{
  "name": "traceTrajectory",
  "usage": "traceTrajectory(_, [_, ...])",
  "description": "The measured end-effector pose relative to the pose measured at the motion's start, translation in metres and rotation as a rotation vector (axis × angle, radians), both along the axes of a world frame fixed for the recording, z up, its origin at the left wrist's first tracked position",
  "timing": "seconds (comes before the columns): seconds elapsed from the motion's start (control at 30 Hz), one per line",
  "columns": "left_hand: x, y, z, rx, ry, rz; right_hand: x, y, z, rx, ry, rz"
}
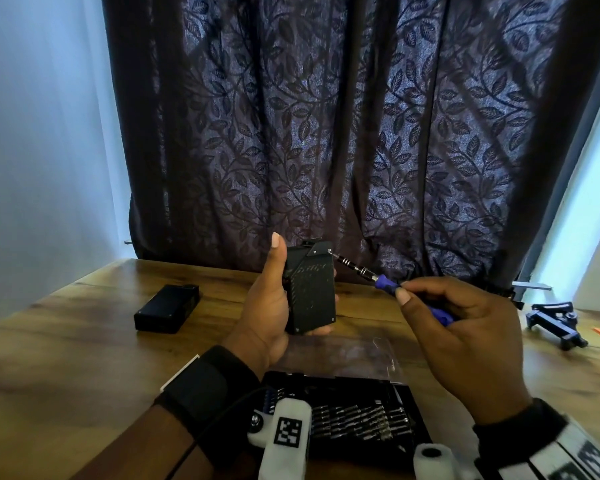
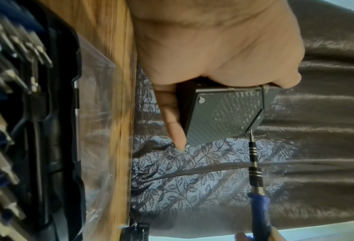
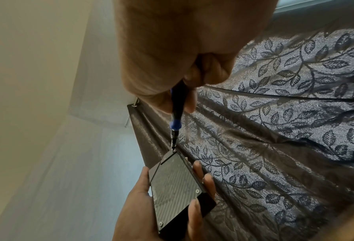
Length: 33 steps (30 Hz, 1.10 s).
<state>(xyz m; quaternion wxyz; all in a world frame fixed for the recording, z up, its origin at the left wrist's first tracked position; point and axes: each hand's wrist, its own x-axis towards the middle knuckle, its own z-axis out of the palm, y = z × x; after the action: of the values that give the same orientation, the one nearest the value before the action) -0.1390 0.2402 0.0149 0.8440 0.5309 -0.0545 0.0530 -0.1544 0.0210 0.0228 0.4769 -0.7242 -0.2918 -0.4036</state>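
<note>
- the left hand grips a small black case upright above the wooden table. the thumb lies along one long edge, the fingers wrap the other, and the lower end sits in the palm.
- the right hand pinches a precision screwdriver by its blue handle. the tip is at the case's top corner, the one farthest from the left palm. i cannot tell whether it is seated in a screw.
- the case looks rigid and light: a flat slab with an angled top section, a woven-pattern face and small bright screws at the corners.
- its smooth sides may be slippery, so it is best clamped by the long edges, with fingers off the screw corners.
- the driver has a thin steel bit and a black ringed collar. the fine tip could skid, so push along its axis.
- below both wrists lies an open bit kit. a second black box lies left of the holding hand.
</note>
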Motion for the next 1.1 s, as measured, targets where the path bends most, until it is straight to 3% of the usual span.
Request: traceTrajectory(1.1, [0.0005, -0.0011, -0.0007, 0.096, 0.021, 0.05, 0.0031, -0.0004, -0.0014, 0.016, 0.041, -0.037])
